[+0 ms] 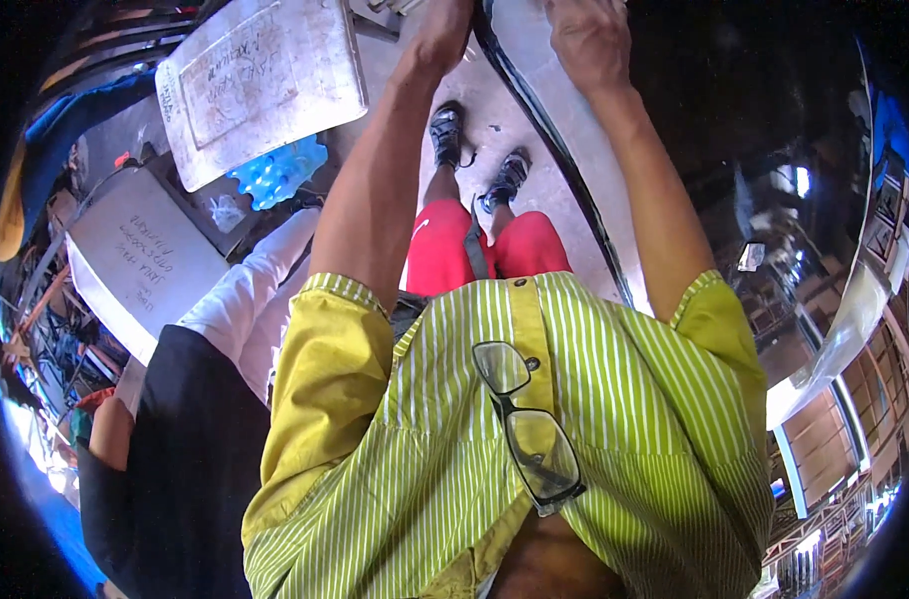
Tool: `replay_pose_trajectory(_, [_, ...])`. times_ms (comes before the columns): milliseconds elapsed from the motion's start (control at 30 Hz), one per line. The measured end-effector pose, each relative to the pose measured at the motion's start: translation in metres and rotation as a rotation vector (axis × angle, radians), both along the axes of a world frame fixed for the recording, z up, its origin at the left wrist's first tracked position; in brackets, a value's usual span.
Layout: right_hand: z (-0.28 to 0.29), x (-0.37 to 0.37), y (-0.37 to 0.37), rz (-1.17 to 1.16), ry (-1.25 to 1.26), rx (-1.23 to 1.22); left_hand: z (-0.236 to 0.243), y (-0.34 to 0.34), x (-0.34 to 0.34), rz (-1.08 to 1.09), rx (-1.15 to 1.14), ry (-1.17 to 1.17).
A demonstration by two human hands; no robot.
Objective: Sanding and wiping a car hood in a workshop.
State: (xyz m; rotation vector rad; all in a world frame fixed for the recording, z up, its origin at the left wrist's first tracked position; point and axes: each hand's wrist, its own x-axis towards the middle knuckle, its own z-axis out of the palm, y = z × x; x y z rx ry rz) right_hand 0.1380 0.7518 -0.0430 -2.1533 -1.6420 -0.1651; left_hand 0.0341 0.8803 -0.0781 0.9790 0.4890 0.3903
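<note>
Both my arms reach to the top edge of the head view. My left hand is cut off there, beside the upper end of a black curved strip; its fingers are out of sight. Right of the strip, my right hand has its fingers curled, and whatever lies in them is hidden. It is over a pale grey surface bordered by the strip. A large dark glossy panel spreads to the right of my right forearm.
At left, a marked whitish board lies near a blue bumpy plastic item and a pale marked box. Close on my left is another person in a black top and light trousers. Glasses hang on my striped shirt.
</note>
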Motion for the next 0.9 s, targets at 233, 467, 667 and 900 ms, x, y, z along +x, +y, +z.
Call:
replay_pose_trajectory(233, [-0.005,-0.045,-0.081,0.028,-0.027,-0.058,0.011,-0.002,-0.008,0.106,0.505,0.602])
replay_pose_trajectory(467, [0.037,0.075,0.065,-0.268,0.161,-0.001,0.002,-0.051,-0.003,0.318,0.125,0.110])
replay_pose_trajectory(667, [0.116,0.084,-0.026,-0.360,0.417,0.319,0.012,-0.096,-0.014,0.441,0.273,0.224])
replay_pose_trajectory(900, [0.044,0.002,-0.095,-0.376,0.244,-0.096,0.012,-0.106,-0.005,0.488,0.327,0.317])
